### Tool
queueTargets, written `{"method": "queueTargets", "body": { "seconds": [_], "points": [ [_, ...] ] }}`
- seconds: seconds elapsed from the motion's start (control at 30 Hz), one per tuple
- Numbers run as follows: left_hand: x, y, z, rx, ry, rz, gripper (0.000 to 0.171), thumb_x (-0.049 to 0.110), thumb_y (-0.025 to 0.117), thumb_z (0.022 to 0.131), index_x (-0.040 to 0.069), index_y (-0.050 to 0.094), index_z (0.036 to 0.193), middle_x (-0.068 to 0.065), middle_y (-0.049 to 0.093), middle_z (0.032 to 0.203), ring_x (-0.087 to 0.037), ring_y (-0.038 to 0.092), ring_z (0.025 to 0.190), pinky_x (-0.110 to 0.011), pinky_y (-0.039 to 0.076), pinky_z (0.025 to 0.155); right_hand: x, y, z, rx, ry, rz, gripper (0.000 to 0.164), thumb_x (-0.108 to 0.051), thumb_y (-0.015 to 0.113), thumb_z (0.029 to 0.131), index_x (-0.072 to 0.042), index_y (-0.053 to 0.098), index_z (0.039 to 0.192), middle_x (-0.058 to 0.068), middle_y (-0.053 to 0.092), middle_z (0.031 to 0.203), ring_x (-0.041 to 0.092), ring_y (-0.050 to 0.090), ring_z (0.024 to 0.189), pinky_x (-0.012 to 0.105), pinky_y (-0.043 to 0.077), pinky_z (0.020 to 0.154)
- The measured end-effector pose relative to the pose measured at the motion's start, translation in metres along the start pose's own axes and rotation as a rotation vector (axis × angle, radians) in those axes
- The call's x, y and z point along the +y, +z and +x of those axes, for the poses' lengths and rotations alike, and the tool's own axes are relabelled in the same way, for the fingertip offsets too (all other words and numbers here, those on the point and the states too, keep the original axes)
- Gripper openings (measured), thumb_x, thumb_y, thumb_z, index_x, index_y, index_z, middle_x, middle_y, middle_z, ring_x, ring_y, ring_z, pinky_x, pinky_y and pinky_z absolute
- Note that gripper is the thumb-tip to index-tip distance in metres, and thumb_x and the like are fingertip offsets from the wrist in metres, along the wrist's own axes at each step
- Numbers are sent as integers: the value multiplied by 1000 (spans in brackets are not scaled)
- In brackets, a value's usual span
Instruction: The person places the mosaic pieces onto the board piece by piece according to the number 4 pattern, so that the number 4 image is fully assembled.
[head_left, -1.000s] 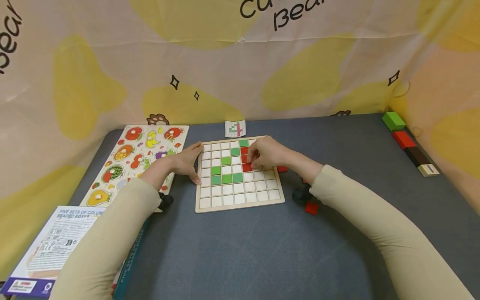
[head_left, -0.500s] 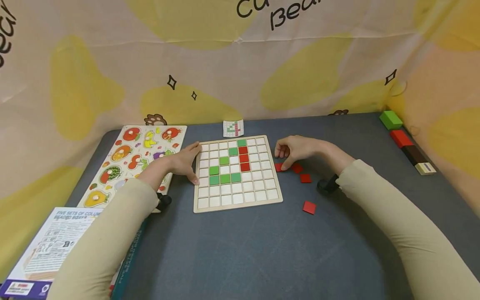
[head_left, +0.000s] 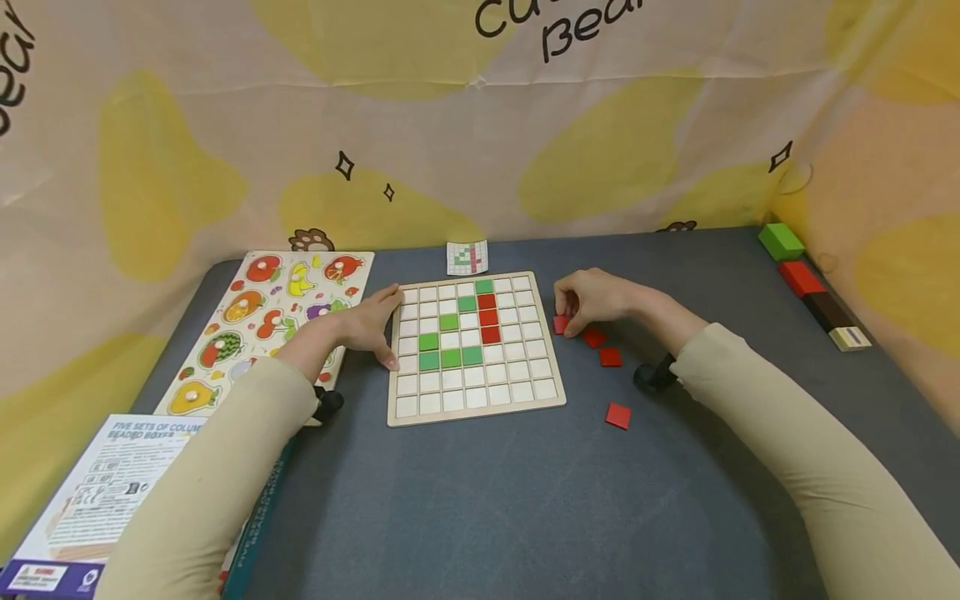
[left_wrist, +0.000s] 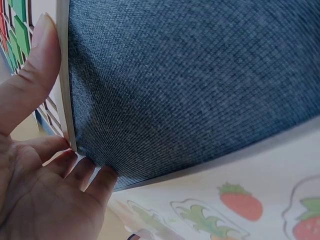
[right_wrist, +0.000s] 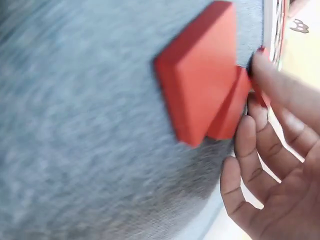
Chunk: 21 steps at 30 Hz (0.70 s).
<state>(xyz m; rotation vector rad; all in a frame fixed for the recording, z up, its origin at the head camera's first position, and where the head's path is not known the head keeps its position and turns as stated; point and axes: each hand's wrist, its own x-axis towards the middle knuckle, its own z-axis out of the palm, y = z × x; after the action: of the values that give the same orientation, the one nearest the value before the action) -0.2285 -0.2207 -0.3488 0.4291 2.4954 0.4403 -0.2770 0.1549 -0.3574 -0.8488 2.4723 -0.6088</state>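
A wooden grid board (head_left: 475, 398) with white cells lies in the middle of the table in the head view. Green tiles (head_left: 450, 357) form a partial outline on it, and a column of red tiles (head_left: 488, 317) stands beside them. My left hand (head_left: 366, 329) rests along the board's left edge, thumb and fingers spread; in the left wrist view the thumb (left_wrist: 42, 55) touches the rim. Just right of the board, my right hand (head_left: 596, 296) pinches a red tile (head_left: 560, 324) between thumb and fingers. More loose red tiles (head_left: 611, 357) lie close by; two show large in the right wrist view.
Behind the board lies a small pattern card (head_left: 467, 258). A fruit puzzle board (head_left: 258, 321) and a printed box (head_left: 97, 492) occupy the left side. Along the right edge runs a row of coloured blocks (head_left: 802, 278). A patterned cloth (head_left: 420, 125) hangs behind the table.
My right hand has left the red column on the board and moved right to the loose tiles, where it has taken up one red tile. The left hand stays at the board's edge.
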Motion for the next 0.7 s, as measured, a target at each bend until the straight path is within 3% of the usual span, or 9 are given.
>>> {"method": "queueTargets", "body": {
  "seconds": [0.17, 0.3, 0.7],
  "points": [
    [1, 0, 0, 3, -4, 8, 115, 19, 83, 78, -6, 3, 156, -25, -9, 166, -44, -5, 154, -58, 12, 125, -11, -3, 1, 124, -12, 20, 19, -15, 82, 79, -11, 64, 84, 3, 66, 80, 16, 59, 73, 28, 48, 69],
    [1, -1, 1, 5, -5, 14, 115, 19, 83, 78, -7, 3, 156, -26, -9, 165, -44, -5, 154, -58, 11, 125, -29, 1, 4, 175, -45, 71, 17, -14, 82, 80, -11, 66, 85, 4, 65, 77, 17, 58, 72, 28, 46, 67],
    [3, 1, 1, 7, -8, 1, 116, 18, 84, 77, -6, 2, 156, -25, -9, 166, -43, -5, 154, -58, 12, 125, -75, 34, 22, 101, -153, 105, 5, -6, 72, 85, -9, 73, 88, 4, 71, 80, 12, 61, 72, 24, 48, 68]
  ]
}}
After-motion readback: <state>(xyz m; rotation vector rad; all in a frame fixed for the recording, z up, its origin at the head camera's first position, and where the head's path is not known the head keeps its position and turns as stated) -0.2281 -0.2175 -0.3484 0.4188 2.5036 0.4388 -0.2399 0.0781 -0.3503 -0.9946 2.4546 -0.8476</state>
